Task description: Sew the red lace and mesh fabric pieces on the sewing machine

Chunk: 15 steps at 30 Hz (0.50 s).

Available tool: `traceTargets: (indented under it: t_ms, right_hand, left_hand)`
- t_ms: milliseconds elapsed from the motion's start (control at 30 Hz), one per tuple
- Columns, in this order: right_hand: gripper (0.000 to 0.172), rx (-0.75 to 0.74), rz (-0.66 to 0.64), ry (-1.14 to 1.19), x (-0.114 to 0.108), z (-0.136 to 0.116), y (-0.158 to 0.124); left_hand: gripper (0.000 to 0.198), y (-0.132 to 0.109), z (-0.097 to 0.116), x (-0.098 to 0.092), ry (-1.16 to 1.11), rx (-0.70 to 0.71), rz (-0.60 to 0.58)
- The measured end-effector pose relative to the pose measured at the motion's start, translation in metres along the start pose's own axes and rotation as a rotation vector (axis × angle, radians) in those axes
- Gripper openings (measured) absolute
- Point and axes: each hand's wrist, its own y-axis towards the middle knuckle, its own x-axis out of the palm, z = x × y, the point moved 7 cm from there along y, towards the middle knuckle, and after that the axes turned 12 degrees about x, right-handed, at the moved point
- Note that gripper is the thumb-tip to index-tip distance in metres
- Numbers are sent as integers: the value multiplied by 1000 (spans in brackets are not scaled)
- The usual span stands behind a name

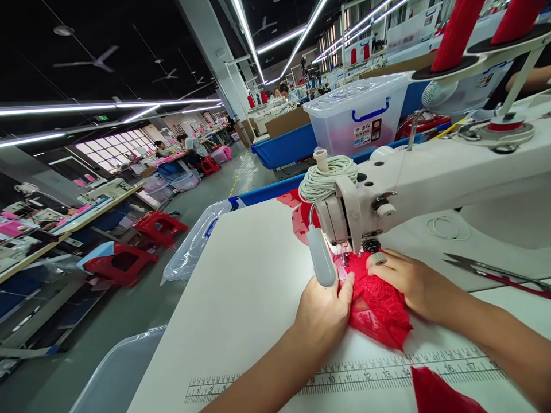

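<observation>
Red lace fabric [379, 304] lies bunched on the white table under the needle area of a white sewing machine [430, 172]. My left hand [325, 304] is closed on the fabric's left edge, its thumb pointing toward the needle and a grey lamp [321, 255] just above the knuckles. On the fabric's right side, my right hand [402, 278] presses with curled fingers, partly hidden behind a machine knob. More red fabric spreads behind the machine head. A separate red piece [441, 393] lies at the table's front edge.
Black scissors [495, 269] lie right of my right hand. A printed ruler [365, 376] runs along the table front. Red thread cones [458, 34] stand upper right. Behind the machine is a lidded clear box [359, 112]. Red stools [159, 226] and seated people are at left.
</observation>
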Motion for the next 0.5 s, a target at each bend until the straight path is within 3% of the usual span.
traceTargets:
  t_ms: [133, 300, 500]
  right_hand:
    - [29, -2, 15, -10, -1, -1, 0]
    - [28, -5, 16, -23, -1, -2, 0]
    - [29, -6, 36, -49, -4, -3, 1]
  left_hand:
    - [35, 4, 4, -8, 43, 51, 28]
    - [27, 2, 3, -11, 42, 9, 100]
    - [19, 1, -1, -11, 13, -12, 83]
